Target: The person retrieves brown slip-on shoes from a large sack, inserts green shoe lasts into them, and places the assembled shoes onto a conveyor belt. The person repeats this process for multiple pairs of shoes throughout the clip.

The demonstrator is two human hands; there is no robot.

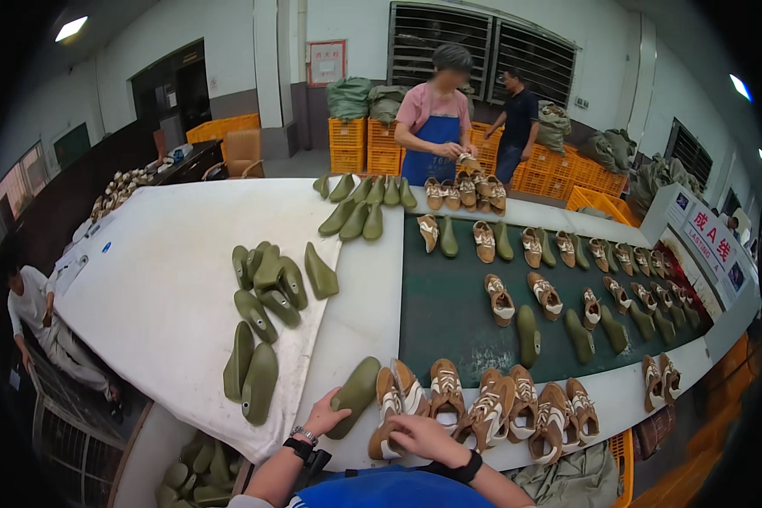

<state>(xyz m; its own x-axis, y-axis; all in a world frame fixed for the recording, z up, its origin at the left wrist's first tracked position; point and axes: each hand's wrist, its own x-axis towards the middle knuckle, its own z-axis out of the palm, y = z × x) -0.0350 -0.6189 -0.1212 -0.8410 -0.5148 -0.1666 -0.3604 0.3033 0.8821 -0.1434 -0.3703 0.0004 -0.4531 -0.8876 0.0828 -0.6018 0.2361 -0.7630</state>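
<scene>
My left hand (324, 415) is closed on the heel end of an olive-green shoe last (357, 394), which lies tilted at the near edge of the white table. Just to its right, my right hand (427, 438) has its fingers closed at the opening of a brown-and-white sneaker (383, 402); the fingertips are partly hidden. A row of similar laced sneakers (488, 406) runs along the edge to the right of that hand. Beyond my left hand, more green lasts (260, 381) lie loose on a white cloth, some in a heap.
A dark green conveyor belt (449, 339) carries sneakers and lasts in rows. Across the table, a person in a blue apron (436, 152) handles a shoe beside piled sneakers. Below the near left edge sits a bin of lasts (199, 470). Orange crates (347, 135) line the wall.
</scene>
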